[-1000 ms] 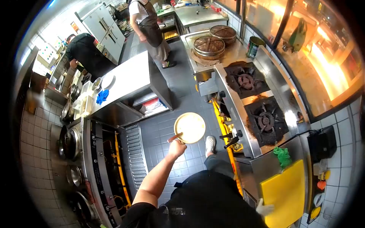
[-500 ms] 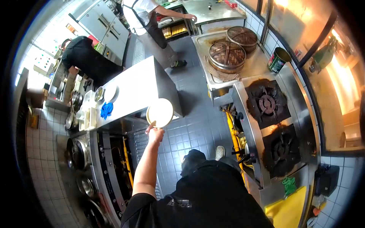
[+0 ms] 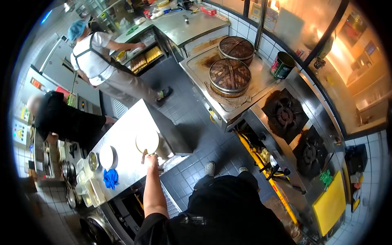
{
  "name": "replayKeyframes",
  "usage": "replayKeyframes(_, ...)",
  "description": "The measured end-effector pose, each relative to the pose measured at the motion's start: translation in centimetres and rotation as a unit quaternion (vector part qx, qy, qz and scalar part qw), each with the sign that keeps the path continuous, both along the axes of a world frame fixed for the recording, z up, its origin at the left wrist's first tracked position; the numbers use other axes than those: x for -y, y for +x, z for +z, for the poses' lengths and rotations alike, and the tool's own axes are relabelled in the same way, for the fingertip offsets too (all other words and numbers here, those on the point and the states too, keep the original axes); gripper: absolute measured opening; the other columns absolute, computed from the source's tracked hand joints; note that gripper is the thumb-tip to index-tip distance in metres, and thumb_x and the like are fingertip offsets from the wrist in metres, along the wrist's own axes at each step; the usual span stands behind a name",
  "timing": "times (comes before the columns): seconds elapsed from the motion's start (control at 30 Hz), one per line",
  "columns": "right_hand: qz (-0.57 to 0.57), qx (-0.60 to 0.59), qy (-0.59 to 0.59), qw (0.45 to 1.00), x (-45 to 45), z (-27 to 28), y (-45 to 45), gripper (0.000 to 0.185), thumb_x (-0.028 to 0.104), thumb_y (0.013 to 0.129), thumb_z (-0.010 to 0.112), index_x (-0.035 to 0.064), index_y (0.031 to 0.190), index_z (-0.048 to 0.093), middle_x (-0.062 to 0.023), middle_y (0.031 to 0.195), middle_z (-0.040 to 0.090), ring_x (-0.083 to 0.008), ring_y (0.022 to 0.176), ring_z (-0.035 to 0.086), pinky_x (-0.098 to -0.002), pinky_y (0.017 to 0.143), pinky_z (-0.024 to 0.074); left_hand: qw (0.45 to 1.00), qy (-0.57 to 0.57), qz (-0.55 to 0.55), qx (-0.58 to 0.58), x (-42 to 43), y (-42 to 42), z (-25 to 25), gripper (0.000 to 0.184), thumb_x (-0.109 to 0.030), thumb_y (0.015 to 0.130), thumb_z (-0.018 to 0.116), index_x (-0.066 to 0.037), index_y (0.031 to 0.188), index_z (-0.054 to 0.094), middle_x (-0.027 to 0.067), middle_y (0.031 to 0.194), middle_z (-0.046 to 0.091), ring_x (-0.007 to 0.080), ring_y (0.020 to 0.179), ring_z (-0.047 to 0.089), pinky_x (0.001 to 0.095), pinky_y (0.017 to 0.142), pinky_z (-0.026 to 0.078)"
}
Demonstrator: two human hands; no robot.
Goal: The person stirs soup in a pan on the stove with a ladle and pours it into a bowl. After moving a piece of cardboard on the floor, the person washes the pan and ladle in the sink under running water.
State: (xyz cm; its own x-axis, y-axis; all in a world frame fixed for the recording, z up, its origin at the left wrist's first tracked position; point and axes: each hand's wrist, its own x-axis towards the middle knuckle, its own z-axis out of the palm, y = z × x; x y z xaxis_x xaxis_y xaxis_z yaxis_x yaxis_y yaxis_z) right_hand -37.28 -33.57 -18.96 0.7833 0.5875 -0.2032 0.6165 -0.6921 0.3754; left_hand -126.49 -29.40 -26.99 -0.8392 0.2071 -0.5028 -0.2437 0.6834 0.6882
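My left hand (image 3: 152, 161) is at the near edge of the steel-topped counter (image 3: 126, 134). Its curled fingers are against the brown handle of a round, shallow white pan (image 3: 147, 141). The pan appears level at the counter top; whether it rests fully on the surface I cannot tell. To its left are a white plate (image 3: 106, 157), a small metal bowl (image 3: 93, 161) and a crumpled blue cloth (image 3: 110, 178). My right hand is outside the view.
Clear plastic containers (image 3: 92, 190) line the counter's left end. On the right are a gas stove (image 3: 286, 115), bamboo steamers (image 3: 230, 76), a large open can (image 3: 282, 65) and a yellow board (image 3: 330, 203). Two people work beyond: one in black (image 3: 67, 116), one in white (image 3: 96, 55).
My left hand has brought the pan from over the floor beside the counter to the counter top. The view has turned, and my other shoe now shows.
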Motion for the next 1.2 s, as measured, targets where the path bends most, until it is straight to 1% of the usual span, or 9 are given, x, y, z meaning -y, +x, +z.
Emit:
replayKeyframes(0.43, -0.129, -0.014, -0.006, 0.992, 5.0, 0.2, -12.4, 0.077, 0.058, 0.089, 0.058, -0.0044, 0.133, 0.056, -0.0267, 0.131, 0.061, -0.0397, 0.122, 0.06, -0.0521, 0.101, 0.0479, 0.998, 0.001, -0.057, 0.019, -11.5, -9.1, 2.2, 0.005, -0.007, 0.089, 0.062, -0.002, 0.088, 0.062, 0.0014, 0.058, 0.053, 0.0123, 0.041, 0.047, 0.0301, 0.037, 0.038)
replayKeyframes(0.63, -0.155, -0.019, -0.011, 0.988, 0.1, -1.4, -14.8, 0.072, 0.055, 0.09, 0.058, -0.0032, 0.132, 0.058, -0.0251, 0.13, 0.063, -0.0381, 0.121, 0.062, -0.051, 0.1, 0.0487, 0.995, 0.003, -0.089, 0.035, -20.9, -10.1, 2.9, 0.011, -0.012, 0.089, 0.058, -0.002, 0.085, 0.063, 0.0028, 0.059, 0.054, 0.0141, 0.042, 0.049, 0.0305, 0.038, 0.038)
replayKeyframes(0.67, -0.16, -0.016, -0.014, 0.987, -0.7, -1.5, -15.1, 0.071, 0.054, 0.09, 0.058, -0.003, 0.132, 0.058, -0.0248, 0.13, 0.063, -0.0378, 0.121, 0.062, -0.0508, 0.1, 0.0489, 0.995, -0.032, -0.093, -0.018, -23.1, -10.1, 3.0, 0.012, -0.011, 0.089, 0.057, -0.002, 0.085, 0.064, 0.003, 0.059, 0.054, 0.0149, 0.042, 0.049, 0.0315, 0.038, 0.039)
replayKeyframes(0.77, -0.166, -0.013, -0.018, 0.986, -3.8, -1.6, -15.8, 0.068, 0.053, 0.091, 0.058, -0.0023, 0.131, 0.059, -0.024, 0.129, 0.064, -0.037, 0.121, 0.062, -0.0502, 0.1, 0.0493, 0.989, 0.009, -0.144, -0.035, -28.4, -10.6, 4.4, 0.01, -0.008, 0.085, 0.063, 0.002, 0.087, 0.066, 0.0047, 0.057, 0.054, 0.0177, 0.041, 0.051, 0.0334, 0.039, 0.042)
replayKeyframes(0.8, -0.168, -0.013, -0.016, 0.986, -5.0, -1.5, -16.2, 0.067, 0.052, 0.091, 0.058, -0.0021, 0.131, 0.06, -0.0237, 0.129, 0.064, -0.0367, 0.12, 0.063, -0.05, 0.099, 0.0495, 0.988, 0.097, -0.114, -0.043, -30.2, -10.9, 3.7, 0.008, -0.006, 0.083, 0.065, 0.002, 0.085, 0.065, 0.0059, 0.056, 0.054, 0.0187, 0.041, 0.051, 0.0341, 0.038, 0.042)
replayKeyframes(0.87, -0.167, -0.011, -0.016, 0.986, -6.2, -1.3, -16.8, 0.066, 0.051, 0.091, 0.058, -0.0017, 0.131, 0.06, -0.0231, 0.128, 0.065, -0.0362, 0.12, 0.063, -0.0496, 0.099, 0.0498, 0.972, 0.062, -0.218, -0.065, -34.2, -13.6, 2.7, 0.007, -0.001, 0.08, 0.069, 0.001, 0.079, 0.062, 0.0083, 0.055, 0.053, 0.0203, 0.04, 0.05, 0.0355, 0.036, 0.04)
replayKeyframes(0.9, -0.169, -0.012, -0.015, 0.985, -7.0, -1.2, -17.0, 0.065, 0.05, 0.091, 0.058, -0.0015, 0.13, 0.06, -0.0229, 0.128, 0.065, -0.0359, 0.12, 0.063, -0.0495, 0.099, 0.0499, 0.982, -0.014, -0.187, 0.031, -37.0, -13.1, 5.6, 0.021, -0.002, 0.08, 0.067, -0.003, 0.1, 0.066, 0.0064, 0.058, 0.055, 0.0194, 0.042, 0.052, 0.035, 0.038, 0.041)
replayKeyframes(1.03, -0.172, -0.011, -0.016, 0.985, -10.4, -1.1, -19.2, 0.062, 0.048, 0.092, 0.058, -0.0007, 0.13, 0.062, -0.0218, 0.127, 0.066, -0.0348, 0.119, 0.064, -0.0487, 0.098, 0.0505, 0.983, 0.055, -0.172, 0.03, -45.8, -15.2, 5.5, 0.009, -0.003, 0.081, 0.066, -0.006, 0.087, 0.061, 0.0047, 0.056, 0.051, 0.019, 0.037, 0.046, 0.0349, 0.034, 0.034)
replayKeyframes(1.2, -0.16, -0.012, -0.017, 0.987, -17.0, 0.1, -24.1, 0.058, 0.046, 0.093, 0.058, 0.0004, 0.128, 0.063, -0.0204, 0.126, 0.067, -0.0335, 0.119, 0.065, -0.0478, 0.098, 0.0512, 0.961, 0.073, -0.265, -0.017, -57.1, -20.5, 3.3, 0.004, -0.007, 0.084, 0.063, -0.007, 0.087, 0.06, 0.0027, 0.056, 0.049, 0.0166, 0.037, 0.044, 0.0341, 0.033, 0.033)
